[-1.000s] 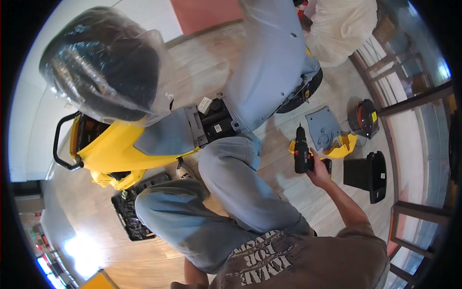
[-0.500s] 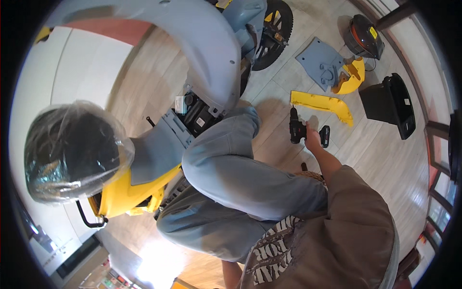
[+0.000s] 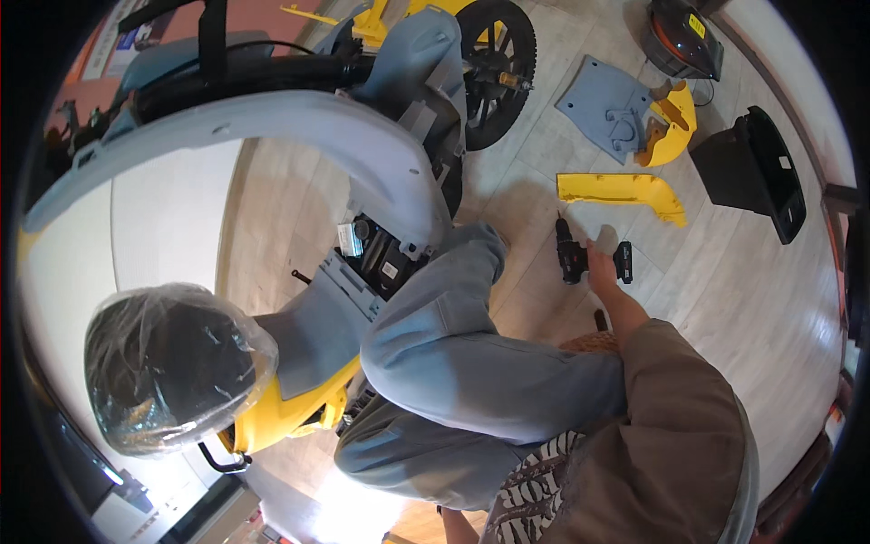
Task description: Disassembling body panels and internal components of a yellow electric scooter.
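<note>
My right hand [image 3: 599,259] is closed round the grip of a black cordless drill [image 3: 569,250], between its body and its battery. The drill is low over the floor or resting on it; I cannot tell which. Its bit points toward a long yellow plastic trim panel [image 3: 622,188], a short gap away. Of my left arm [image 3: 459,526] only a piece shows at the lower edge; the hand is out of view. Beside my knees stands a partly stripped scooter with a grey curved body panel [image 3: 272,118], a yellow side cover [image 3: 285,408] and a plastic-wrapped seat [image 3: 172,372].
Beyond the trim panel lie a grey plastic panel [image 3: 600,104] and a curved yellow cover [image 3: 672,127]. A black bin-shaped box [image 3: 743,177] and a dark rounded case [image 3: 680,43] stand at the far right. The scooter's wheel [image 3: 498,72] is at the top.
My view has shifted, showing more of the scooter's front at the upper left. My right hand still holds the drill, which stays near the yellow trim panel.
</note>
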